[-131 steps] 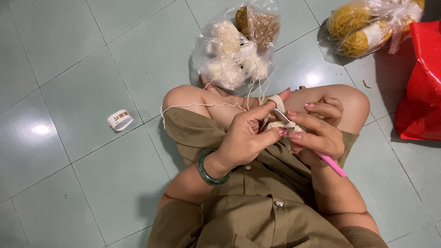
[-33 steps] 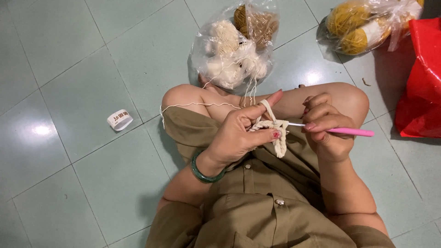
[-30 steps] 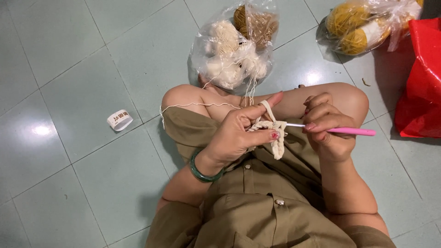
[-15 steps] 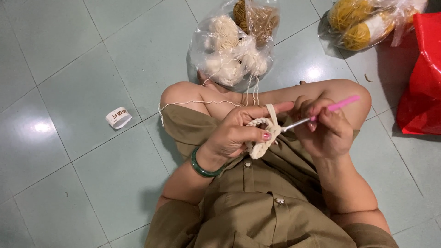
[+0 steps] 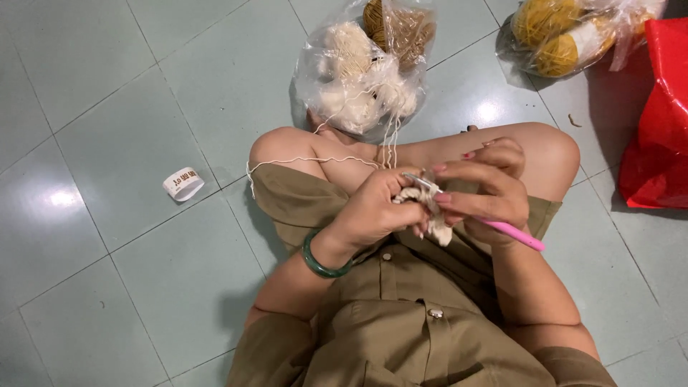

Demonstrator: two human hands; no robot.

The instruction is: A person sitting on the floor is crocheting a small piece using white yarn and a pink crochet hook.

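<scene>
Over the lap, the left hand [image 5: 373,211] pinches a small cream crocheted yarn piece [image 5: 428,209], only a short strip so far; the right hand [image 5: 484,197] grips a pink-handled metal crochet hook [image 5: 494,223] working into it. At 12 o'clock, a clear plastic bag of cream yarn [image 5: 358,72] remains full.

An olive-khaki buttoned dress [image 5: 416,322] — short sleeves, round matching buttons down the front; a dark green bangle [image 5: 322,261] circles the left wrist; fingernails painted pink — legs bare.

Small cream crochet piece [image 5: 428,209] bunched above the lap; pink-handled hook [image 5: 502,231] slanting through it.
</scene>
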